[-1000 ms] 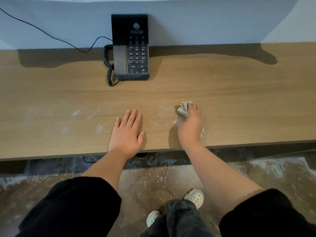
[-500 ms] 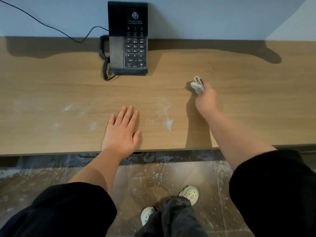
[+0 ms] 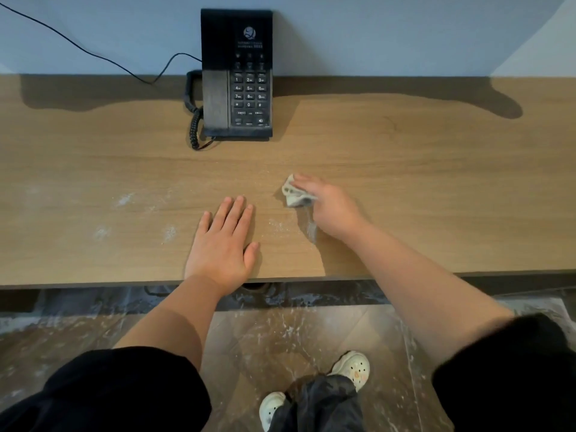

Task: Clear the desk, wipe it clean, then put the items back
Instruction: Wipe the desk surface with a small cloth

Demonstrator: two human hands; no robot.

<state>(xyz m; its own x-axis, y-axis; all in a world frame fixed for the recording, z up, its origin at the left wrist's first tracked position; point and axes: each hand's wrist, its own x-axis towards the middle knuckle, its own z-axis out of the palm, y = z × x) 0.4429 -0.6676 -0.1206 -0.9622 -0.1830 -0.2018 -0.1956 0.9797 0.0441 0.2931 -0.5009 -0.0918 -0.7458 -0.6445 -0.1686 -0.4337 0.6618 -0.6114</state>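
Observation:
A long wooden desk point(image 3: 420, 188) runs across the view, with white dust patches point(image 3: 124, 199) on its left half and a thin streak beside my right wrist. My right hand point(image 3: 330, 210) presses a small crumpled pale cloth point(image 3: 294, 194) onto the desk near the middle. My left hand point(image 3: 224, 244) lies flat on the desk close to its front edge, fingers spread, holding nothing. A black desk phone point(image 3: 238, 73) stands at the back against the wall, its coiled cord hanging at its left side.
A thin black cable point(image 3: 93, 54) runs along the wall to the phone. Below the desk's front edge lies a dusty tiled floor point(image 3: 280, 335), where my shoes point(image 3: 352, 367) stand.
My right hand swept the cloth out to the back right of the desk, then came back left and nearer. My left hand has stayed flat in place.

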